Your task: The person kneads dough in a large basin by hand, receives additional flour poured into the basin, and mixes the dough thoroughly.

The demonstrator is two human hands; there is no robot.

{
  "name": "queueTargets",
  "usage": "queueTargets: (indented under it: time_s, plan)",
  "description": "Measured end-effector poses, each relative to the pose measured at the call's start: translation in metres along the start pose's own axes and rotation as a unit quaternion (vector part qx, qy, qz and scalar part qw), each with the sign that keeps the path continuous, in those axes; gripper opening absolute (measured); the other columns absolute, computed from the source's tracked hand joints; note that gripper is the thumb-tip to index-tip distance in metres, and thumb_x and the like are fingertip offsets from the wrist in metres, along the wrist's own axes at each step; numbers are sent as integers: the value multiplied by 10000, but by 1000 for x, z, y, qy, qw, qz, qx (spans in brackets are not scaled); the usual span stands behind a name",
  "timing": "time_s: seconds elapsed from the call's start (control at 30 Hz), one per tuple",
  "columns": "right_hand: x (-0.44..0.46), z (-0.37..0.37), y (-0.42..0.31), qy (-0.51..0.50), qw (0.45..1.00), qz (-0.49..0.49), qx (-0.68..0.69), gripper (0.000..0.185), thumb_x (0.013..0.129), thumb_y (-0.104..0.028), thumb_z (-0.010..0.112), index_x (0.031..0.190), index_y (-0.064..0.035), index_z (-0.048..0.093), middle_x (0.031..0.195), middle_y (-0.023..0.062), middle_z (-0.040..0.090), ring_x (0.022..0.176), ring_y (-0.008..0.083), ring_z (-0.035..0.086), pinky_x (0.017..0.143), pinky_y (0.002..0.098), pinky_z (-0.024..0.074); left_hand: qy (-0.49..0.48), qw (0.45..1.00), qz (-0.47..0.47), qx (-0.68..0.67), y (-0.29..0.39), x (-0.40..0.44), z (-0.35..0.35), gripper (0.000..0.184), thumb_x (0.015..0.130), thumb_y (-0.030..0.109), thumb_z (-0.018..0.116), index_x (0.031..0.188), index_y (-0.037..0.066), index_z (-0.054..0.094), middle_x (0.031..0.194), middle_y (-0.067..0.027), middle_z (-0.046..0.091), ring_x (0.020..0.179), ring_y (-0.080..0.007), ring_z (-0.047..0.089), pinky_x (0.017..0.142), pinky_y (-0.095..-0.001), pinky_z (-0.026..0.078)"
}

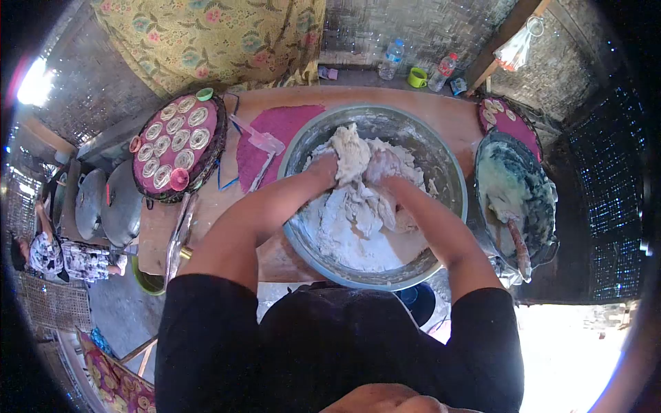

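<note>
A large round basin (451, 180) holds a shaggy mass of dough (351, 157) with loose white flour (361, 253) in front of it. My left hand (325, 167) is sunk into the left side of the dough, gripping a raised lump. On the lump's right side, my right hand (383, 167) is also closed on the dough, coated with flour. The fingertips of both hands are partly buried in it.
Left of the basin lie a pink cloth (251, 160), a clear plastic scoop (265, 141) and a round tray of coiled dough pieces (195, 162). A batter-smeared pan (499, 165) with a wooden-handled tool (518, 248) stands right. Bottles (392, 58) and a green cup (417, 77) line the back. A person (48, 251) is far left.
</note>
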State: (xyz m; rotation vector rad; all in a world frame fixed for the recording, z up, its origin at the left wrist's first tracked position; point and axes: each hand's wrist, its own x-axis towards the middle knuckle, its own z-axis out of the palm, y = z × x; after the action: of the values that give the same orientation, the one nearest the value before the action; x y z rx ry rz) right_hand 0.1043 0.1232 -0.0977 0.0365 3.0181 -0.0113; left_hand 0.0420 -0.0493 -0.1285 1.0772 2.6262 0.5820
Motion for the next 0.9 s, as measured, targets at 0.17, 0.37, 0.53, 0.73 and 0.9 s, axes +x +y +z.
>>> queueTargets:
  time_s: [0.17,0.37,0.53,0.73,0.9]
  plan:
    - [-12,26,-1,16,991,82,101,472,728,-386,537,1108,-107,513,1051,150,557,983,299,534,868,397,418,54,992,2,-111,-1,1,-1,343,711,222,602,1021,81,557,992,-188,570,900,-347,550,750,-390,457]
    - [-123,-30,-18,-59,987,44,146,545,784,-417,495,1210,-83,430,1145,181,505,1056,330,489,900,409,398,-65,986,136,-67,16,-33,4,434,633,319,663,962,47,589,888,-197,603,834,-343,578,745,-381,461]
    - [-147,-118,-17,-106,963,33,246,591,843,-430,431,1290,-57,331,1213,198,456,1148,360,398,969,403,311,-126,977,165,-48,79,-97,-105,521,657,398,666,1003,24,557,888,-220,590,852,-356,569,772,-394,452]
    - [11,-19,21,-28,877,-183,442,531,884,-374,345,1295,-40,311,1274,205,390,1159,335,398,993,398,287,53,994,24,-91,85,-38,-129,500,744,448,588,991,15,546,957,-218,578,908,-358,549,793,-401,440]
    - [56,3,-2,-210,878,-107,417,561,860,-420,365,1267,-35,350,1264,204,402,1154,333,403,982,399,299,217,963,36,-155,41,24,-83,487,800,421,526,1019,-14,548,960,-227,578,921,-354,545,810,-380,441]
